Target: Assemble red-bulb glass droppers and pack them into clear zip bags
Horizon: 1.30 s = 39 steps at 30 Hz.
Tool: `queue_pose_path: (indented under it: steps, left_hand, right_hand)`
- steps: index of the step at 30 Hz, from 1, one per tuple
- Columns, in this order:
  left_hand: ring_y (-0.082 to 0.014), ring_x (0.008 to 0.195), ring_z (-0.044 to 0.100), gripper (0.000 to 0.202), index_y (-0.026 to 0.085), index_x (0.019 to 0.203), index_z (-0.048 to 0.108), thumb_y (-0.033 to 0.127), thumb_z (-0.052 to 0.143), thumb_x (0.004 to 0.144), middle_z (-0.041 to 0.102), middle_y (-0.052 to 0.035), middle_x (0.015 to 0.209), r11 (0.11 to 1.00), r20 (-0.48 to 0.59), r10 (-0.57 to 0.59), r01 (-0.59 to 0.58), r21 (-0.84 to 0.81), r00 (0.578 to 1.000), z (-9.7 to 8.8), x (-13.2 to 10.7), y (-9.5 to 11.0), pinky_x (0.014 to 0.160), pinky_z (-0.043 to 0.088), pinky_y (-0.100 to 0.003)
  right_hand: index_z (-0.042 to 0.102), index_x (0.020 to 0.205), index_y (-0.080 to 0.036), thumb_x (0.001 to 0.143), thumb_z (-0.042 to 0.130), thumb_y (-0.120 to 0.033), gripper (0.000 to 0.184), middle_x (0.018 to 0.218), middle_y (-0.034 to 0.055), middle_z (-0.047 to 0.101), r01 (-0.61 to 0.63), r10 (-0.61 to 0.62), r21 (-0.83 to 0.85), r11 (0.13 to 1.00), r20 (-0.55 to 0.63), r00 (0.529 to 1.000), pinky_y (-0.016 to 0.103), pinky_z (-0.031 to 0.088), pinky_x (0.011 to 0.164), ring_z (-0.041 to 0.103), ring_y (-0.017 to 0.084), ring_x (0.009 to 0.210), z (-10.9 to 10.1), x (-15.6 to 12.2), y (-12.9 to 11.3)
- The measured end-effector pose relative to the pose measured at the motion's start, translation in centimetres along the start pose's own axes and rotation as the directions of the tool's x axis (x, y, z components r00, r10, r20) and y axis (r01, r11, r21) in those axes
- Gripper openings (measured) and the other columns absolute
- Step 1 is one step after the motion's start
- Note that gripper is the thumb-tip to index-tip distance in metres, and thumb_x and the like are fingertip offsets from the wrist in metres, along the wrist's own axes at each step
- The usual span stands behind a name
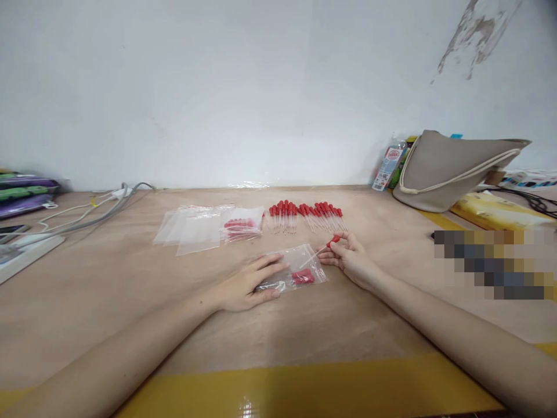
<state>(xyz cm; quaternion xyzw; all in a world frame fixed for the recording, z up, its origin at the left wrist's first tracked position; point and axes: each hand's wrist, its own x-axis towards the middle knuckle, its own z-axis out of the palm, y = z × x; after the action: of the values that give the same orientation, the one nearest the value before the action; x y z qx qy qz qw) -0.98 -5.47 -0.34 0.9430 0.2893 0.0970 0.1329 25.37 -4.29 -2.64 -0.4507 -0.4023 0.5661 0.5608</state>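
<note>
A clear zip bag [290,255] lies on the table with a few red-bulbed droppers [303,276] inside it. My left hand [253,283] rests on the left part of this bag, its fingers spread out. Between the fingers of my right hand [348,257] is a dropper [333,240] with a red bulb and a thin clear stem. That stem points left and down over the bag's right end; whether its tip is inside the bag I cannot tell. Behind the hands lie two groups of loose droppers, one group [284,216] nearer the middle and another group [324,215] to its right.
Several flat clear bags [198,232] overlap at the back left, beside a filled bag [243,223] of droppers. Cables [108,203] run along the left. A grey bag [452,168], a bottle [387,165] and a yellow pack [500,209] stand at the right.
</note>
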Motion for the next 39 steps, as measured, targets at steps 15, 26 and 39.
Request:
queue_pose_path:
  steps: [15,26,39]
  left_hand:
    - [-0.0249,0.127,0.026,0.055,0.027,0.135,0.024,0.046,0.039,0.086,0.026,-0.0057,0.141,1.000,0.007,0.003,-0.003,0.008,1.000,0.0,0.1,0.1,0.103,0.025,-0.042]
    - [-0.0244,0.127,0.026,0.056,0.027,0.136,0.023,0.046,0.041,0.085,0.026,-0.0044,0.141,1.000,0.004,0.006,-0.006,0.001,1.000,-0.1,0.1,0.0,0.103,0.025,-0.042]
    - [-0.0216,0.132,0.014,0.059,0.024,0.138,0.014,0.048,0.033,0.088,0.013,-0.0037,0.144,0.999,0.121,0.022,-0.026,0.033,0.992,-0.1,0.4,-0.4,0.108,0.011,-0.040]
  right_hand:
    - [0.058,0.064,-0.015,0.046,0.076,-0.034,0.032,0.049,-0.0046,0.054,-0.014,0.103,-0.452,0.892,0.174,0.979,0.016,0.028,0.032,0.039,0.003,0.036,0.2,0.1,-0.4]
    - [0.057,0.100,-0.015,0.061,0.063,-0.030,0.042,0.061,-0.0023,0.062,0.011,0.129,-0.432,0.902,0.294,0.947,0.016,0.024,0.031,0.034,0.002,0.029,1.1,-0.8,-0.8]
    - [0.059,0.077,-0.014,0.066,0.058,-0.028,0.017,0.077,0.0048,0.062,0.271,-0.494,-0.878,0.395,0.045,0.868,0.025,0.043,0.065,0.056,0.014,0.070,0.5,7.9,-0.2]
